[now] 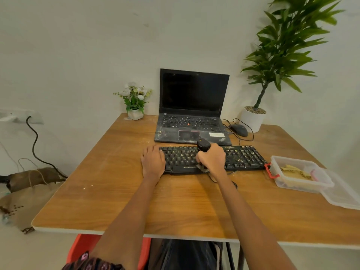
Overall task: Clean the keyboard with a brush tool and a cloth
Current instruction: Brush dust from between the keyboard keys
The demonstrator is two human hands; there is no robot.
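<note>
The right hand [211,159] gripped the brush tool [203,147] upright over the keyboard [243,157] (long axis left-right), left hand [153,161] flat on its end

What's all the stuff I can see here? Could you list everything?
keyboard: one, black, crumb-speckled, mid-table
brush tool: one, black, over the keyboard
laptop: one, black, open, behind the keyboard
mouse: one, black, right of laptop
flower pot: one, white, left of laptop
potted plant: one, green, white pot, far right corner
plastic box: one, clear, red latch, right of keyboard
lid: one, clear, beside box
table: one, wooden
left hand: rests on keyboard's left end
right hand: grips brush tool
</note>
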